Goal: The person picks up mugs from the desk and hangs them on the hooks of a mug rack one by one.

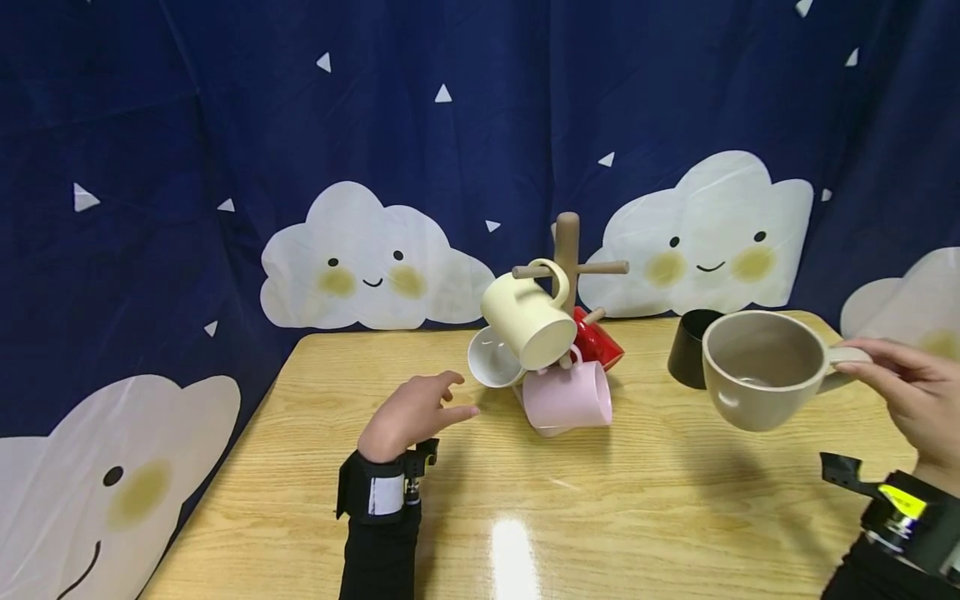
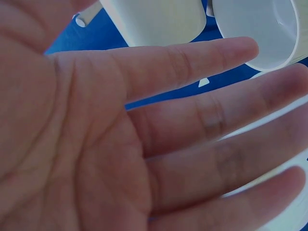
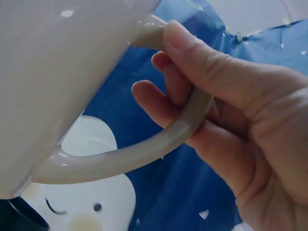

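Well right of the wooden rack (image 1: 567,242), seen from the head, a beige mug (image 1: 761,387) hangs mouth up from the right hand (image 1: 918,392), its round bowl on the rack's side and its handle (image 1: 847,356) pointing away; left of the rack and nearer to it, the left hand (image 1: 412,414) holds nothing. From the left wrist, extended fingers (image 2: 187,62) cross before smooth, pale mugs (image 2: 159,21). From the right wrist, thumb and fingers pinch the glossy, curved handle.

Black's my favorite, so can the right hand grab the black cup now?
Probably not: the right hand holds the beige mug, which partly hides the black cup in the head view.
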`<move>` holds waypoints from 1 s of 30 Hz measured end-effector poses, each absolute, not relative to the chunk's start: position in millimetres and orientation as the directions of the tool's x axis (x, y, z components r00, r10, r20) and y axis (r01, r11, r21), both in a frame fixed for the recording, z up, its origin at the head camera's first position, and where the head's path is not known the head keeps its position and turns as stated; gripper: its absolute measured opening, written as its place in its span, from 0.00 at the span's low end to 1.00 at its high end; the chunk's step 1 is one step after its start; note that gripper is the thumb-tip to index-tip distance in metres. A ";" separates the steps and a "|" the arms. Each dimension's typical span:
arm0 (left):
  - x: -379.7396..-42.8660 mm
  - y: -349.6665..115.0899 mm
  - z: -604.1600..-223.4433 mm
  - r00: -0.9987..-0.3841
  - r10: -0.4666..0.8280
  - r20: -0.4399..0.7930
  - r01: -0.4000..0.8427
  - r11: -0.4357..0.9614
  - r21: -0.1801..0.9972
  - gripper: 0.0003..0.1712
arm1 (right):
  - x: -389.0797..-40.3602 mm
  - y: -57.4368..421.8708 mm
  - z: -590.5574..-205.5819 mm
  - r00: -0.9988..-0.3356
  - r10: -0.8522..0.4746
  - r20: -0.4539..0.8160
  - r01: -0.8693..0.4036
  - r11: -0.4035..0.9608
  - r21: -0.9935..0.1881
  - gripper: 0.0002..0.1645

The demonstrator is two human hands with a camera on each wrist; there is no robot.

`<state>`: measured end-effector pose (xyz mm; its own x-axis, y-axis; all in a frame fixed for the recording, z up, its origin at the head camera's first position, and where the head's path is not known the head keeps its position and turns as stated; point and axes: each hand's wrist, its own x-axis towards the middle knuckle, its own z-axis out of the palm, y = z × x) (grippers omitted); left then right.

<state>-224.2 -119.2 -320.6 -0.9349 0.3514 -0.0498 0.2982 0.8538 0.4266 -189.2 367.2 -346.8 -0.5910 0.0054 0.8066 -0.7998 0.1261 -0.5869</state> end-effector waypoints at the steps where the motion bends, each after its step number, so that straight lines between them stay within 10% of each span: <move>1: -224.0 -119.1 -320.4 -0.935 0.351 -0.051 0.297 0.855 0.426 0.29 | -189.1 364.1 -344.7 -0.595 0.006 0.803 -0.796 0.134 -0.591 0.12; 8: -223.5 -118.9 -321.1 -0.939 0.339 -0.054 0.284 0.857 0.429 0.29 | -194.1 335.1 -333.6 -0.585 -0.042 0.810 -0.757 0.386 -0.527 0.07; 19: -220.8 -116.9 -317.2 -0.931 0.364 -0.017 0.320 0.838 0.442 0.30 | -209.7 281.0 -321.9 -0.504 -0.106 0.857 -0.846 -0.139 -0.515 0.08; 30: -206.0 -112.9 -304.1 -0.827 0.548 0.125 0.523 0.668 0.530 0.29 | -204.4 225.2 -312.3 -0.573 0.029 0.819 -0.814 -0.142 -0.564 0.10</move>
<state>-206.0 -112.9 -304.1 -0.8273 0.5476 0.1253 0.5225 0.6682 0.5297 -204.4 225.2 -312.3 -0.5728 0.0292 0.8192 -0.8136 -0.1424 -0.5638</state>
